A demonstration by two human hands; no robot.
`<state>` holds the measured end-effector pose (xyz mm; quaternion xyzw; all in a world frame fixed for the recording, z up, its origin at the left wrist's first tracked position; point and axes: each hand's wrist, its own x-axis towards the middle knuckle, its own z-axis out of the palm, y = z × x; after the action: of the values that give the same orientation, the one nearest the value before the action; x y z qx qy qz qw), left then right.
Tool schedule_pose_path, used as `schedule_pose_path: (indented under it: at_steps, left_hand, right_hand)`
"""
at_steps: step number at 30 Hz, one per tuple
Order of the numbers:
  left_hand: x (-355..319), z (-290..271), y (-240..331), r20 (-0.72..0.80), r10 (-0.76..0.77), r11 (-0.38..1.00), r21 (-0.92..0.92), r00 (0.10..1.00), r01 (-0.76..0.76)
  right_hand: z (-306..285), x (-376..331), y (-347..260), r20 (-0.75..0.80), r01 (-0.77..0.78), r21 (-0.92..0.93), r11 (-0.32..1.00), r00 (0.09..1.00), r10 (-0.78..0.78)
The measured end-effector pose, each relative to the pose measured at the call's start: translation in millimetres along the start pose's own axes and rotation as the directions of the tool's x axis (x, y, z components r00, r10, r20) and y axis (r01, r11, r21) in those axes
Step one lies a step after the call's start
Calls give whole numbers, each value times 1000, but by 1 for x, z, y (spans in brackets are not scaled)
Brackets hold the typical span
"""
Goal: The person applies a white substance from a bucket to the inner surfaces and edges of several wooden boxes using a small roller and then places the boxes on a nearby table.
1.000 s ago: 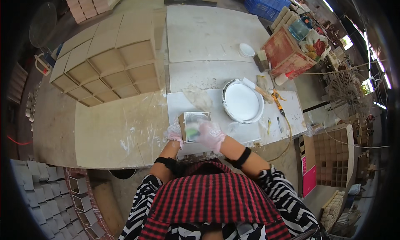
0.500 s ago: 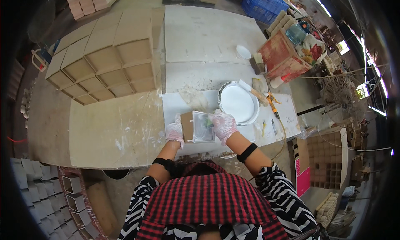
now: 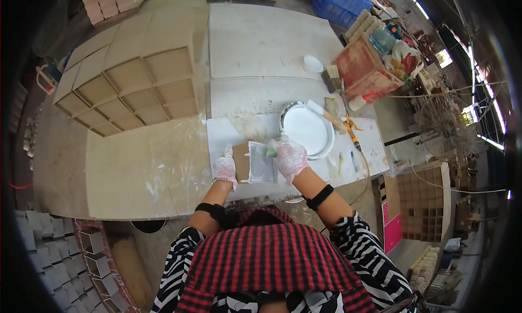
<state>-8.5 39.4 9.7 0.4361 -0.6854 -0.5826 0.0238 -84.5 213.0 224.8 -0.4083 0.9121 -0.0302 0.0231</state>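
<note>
A small brown cardboard box (image 3: 242, 159) lies on its side at the near edge of the table, its open face and rim smeared with wet white paint. My left hand (image 3: 225, 168), in a paint-stained thin glove, grips its left side with the thumb pointing up. At the box's right rim, my right hand (image 3: 292, 156), gloved too, is closed on a green sponge (image 3: 271, 150), which is partly hidden by the fingers. Just beyond the right hand stands a round tub of white paint (image 3: 308, 129), with a wide brush (image 3: 324, 114) resting across its rim.
An orange-and-black air gun (image 3: 352, 131) with a hose lies right of the tub. Stacked brown boxes (image 3: 130, 76) stand on the table's left. A red crate (image 3: 363, 68), a white bowl (image 3: 312, 64) and a bottle (image 3: 357, 103) are at the far right.
The green sponge has come from inside the box's face to its upper right rim and shows more. The view has shifted slightly; my left hand keeps its hold.
</note>
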Motion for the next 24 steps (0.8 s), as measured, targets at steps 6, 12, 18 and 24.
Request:
schedule_pose_path:
  at_steps: [6, 12, 18, 24]
  left_hand:
    - [18, 9, -29, 4, 24, 997, -68, 1000, -23]
    - [1, -2, -5, -17, 12, 998, -64, 1000, -13]
    - [-2, -10, 2, -19, -24, 995, -96, 1000, 22]
    - [-12, -15, 20, 38, -89, 974, -205, 995, 95]
  right_hand:
    - [-2, -20, -3, 337, 5, 56, 998, 941, -24]
    - [-11, -22, -1, 122, -54, 255, 965, 992, 23]
    - [-15, -33, 1, 370, -31, 418, 908, 919, -139]
    - [6, -3, -4, -56, -55, 726, 685, 989, 138]
